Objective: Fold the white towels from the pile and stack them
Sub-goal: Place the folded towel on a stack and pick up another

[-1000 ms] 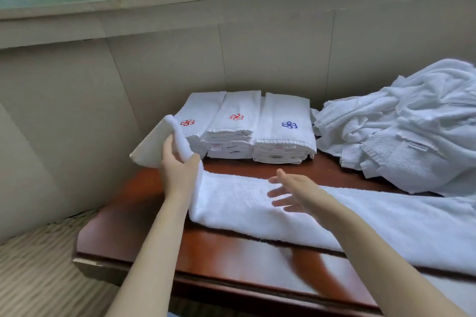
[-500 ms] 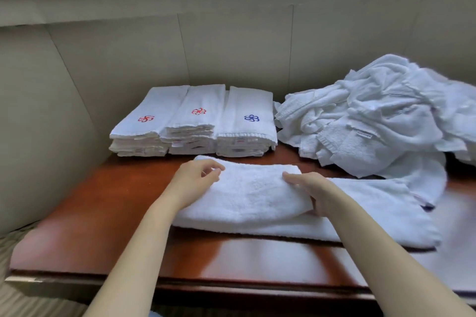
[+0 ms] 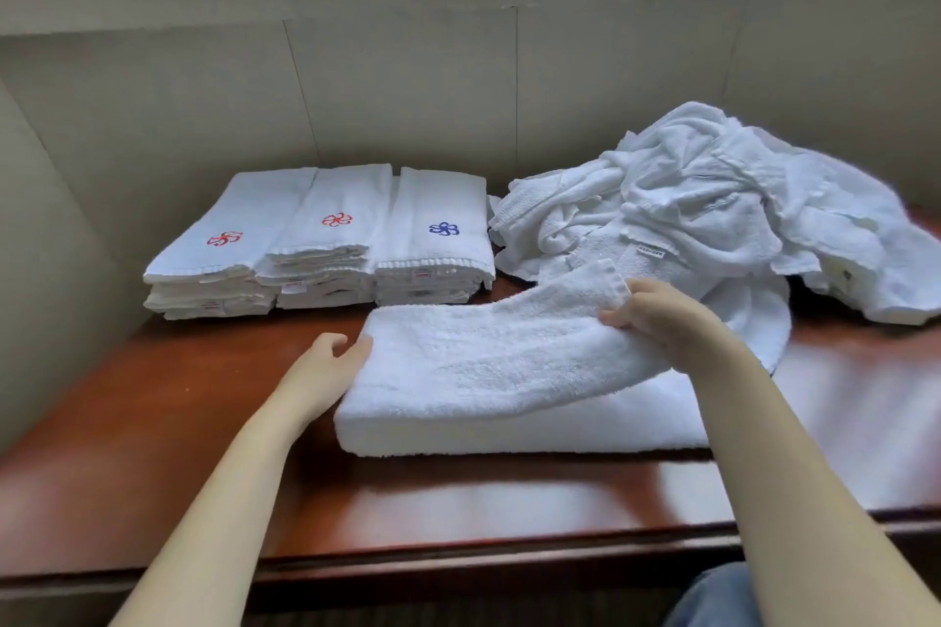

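Observation:
A white towel (image 3: 489,372), partly folded, lies across the middle of the dark red table (image 3: 168,423). My right hand (image 3: 657,316) grips the towel's right end and lifts it over the folded part. At the towel's left edge, my left hand (image 3: 326,372) touches the fold with relaxed fingers. Behind the towel stand three stacks of folded towels (image 3: 326,244); two bear a red flower mark, one a blue one. The loose pile of white towels (image 3: 713,209) is heaped at the back right.
A beige panelled wall (image 3: 407,82) closes the table at the back and on the left, under a window sill. The table's front edge (image 3: 458,560) runs just before me. A bit of blue trouser leg (image 3: 713,596) shows at the bottom right.
The left end was folded over, then my left hand let go and slid to the towel's left edge. My right hand took the right end and raised it toward the left.

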A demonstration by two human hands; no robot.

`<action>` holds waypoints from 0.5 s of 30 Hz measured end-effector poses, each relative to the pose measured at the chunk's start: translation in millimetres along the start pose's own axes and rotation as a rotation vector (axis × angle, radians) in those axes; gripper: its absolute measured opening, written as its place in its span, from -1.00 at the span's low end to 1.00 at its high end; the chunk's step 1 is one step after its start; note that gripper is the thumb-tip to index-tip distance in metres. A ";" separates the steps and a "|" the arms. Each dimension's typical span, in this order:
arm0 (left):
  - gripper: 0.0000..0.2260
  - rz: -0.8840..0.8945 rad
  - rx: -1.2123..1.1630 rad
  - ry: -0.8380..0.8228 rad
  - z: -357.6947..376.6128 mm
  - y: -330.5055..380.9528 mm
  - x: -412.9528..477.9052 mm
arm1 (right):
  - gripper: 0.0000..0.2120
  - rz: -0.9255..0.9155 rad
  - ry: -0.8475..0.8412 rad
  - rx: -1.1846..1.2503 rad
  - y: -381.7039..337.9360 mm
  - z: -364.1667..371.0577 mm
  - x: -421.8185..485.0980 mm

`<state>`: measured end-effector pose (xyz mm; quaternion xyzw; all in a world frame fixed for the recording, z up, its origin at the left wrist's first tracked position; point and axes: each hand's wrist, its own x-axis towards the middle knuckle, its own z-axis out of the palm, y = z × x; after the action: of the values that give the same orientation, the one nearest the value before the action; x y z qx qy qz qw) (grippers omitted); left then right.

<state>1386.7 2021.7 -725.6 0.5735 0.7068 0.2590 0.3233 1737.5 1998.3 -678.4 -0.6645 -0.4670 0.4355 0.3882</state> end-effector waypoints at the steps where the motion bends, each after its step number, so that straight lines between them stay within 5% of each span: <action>1: -0.36 0.002 0.006 -0.020 4.4 4.3 -1.1 | -0.85 0.015 0.001 -0.044 6.3 -8.2 -1.7; 5: -0.39 -0.007 -0.031 -0.140 25.0 25.6 -7.7 | -0.91 0.103 0.099 -0.135 35.1 -39.3 -8.4; 10: -0.66 -0.015 -0.186 -0.319 44.9 42.4 -10.6 | -0.87 0.113 0.247 -0.171 64.4 -65.5 -21.0; 12: -0.72 0.012 -0.218 -0.287 43.0 46.5 -8.0 | -0.83 0.089 0.255 -0.108 68.8 -63.8 -24.8; 15: -0.46 0.019 -0.266 -0.103 25.8 45.1 1.1 | -0.92 0.005 0.168 0.004 63.6 -42.9 -25.7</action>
<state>1435.0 2032.0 -709.5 0.5449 0.6432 0.3234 0.4298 1791.2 1952.3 -717.8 -0.6992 -0.4302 0.3801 0.4261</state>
